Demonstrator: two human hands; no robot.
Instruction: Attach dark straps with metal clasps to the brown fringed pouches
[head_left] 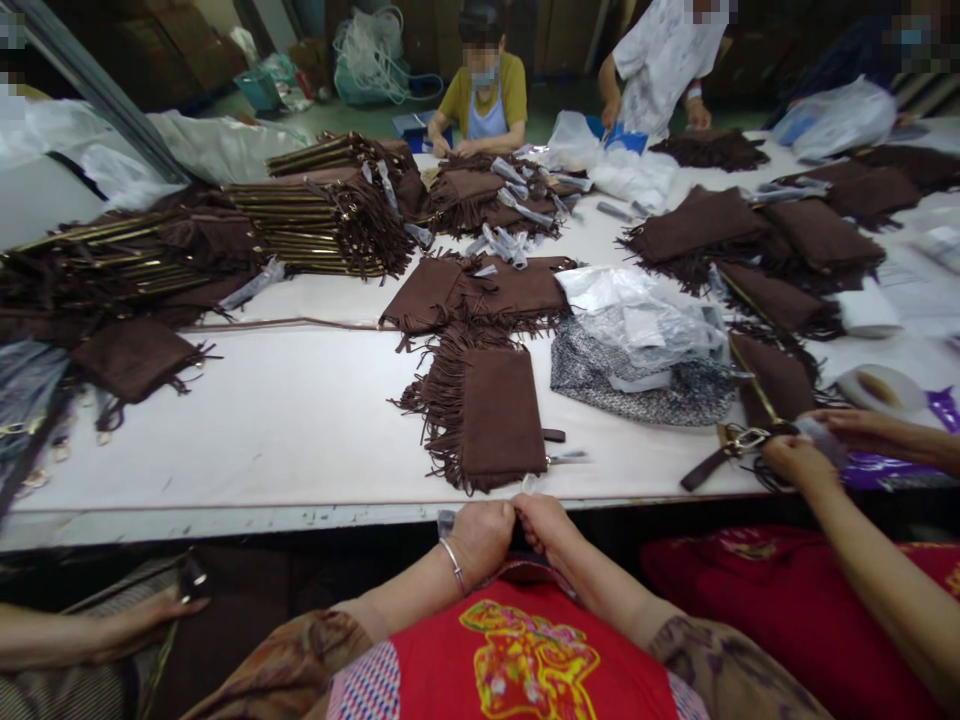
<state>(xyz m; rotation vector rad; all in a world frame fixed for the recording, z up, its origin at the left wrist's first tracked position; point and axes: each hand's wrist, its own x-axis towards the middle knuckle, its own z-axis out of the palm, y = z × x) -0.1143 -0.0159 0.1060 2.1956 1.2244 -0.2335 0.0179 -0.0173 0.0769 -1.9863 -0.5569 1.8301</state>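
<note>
At the table's front edge my left hand (482, 535), with a silver bangle on its wrist, is closed in a fist. My right hand (547, 525) meets it, fingers pinched together. What they hold is too small or hidden to name; a bit of clear plastic shows by the left fist and a pale loop above the fingertips. Just beyond them lies a brown fringed pouch (501, 412), its fringe to the left and a short strap and metal clasp at its right side. More brown fringed pouches (517, 290) lie behind it.
Stacked pouches with gold zips (300, 225) stand at the back left. A plastic-covered tweed piece (645, 380) lies right of centre. A co-worker's hands (806, 460) handle a pouch at right; another person's hand (142, 615) is at lower left. Two people work across the white table (300, 420).
</note>
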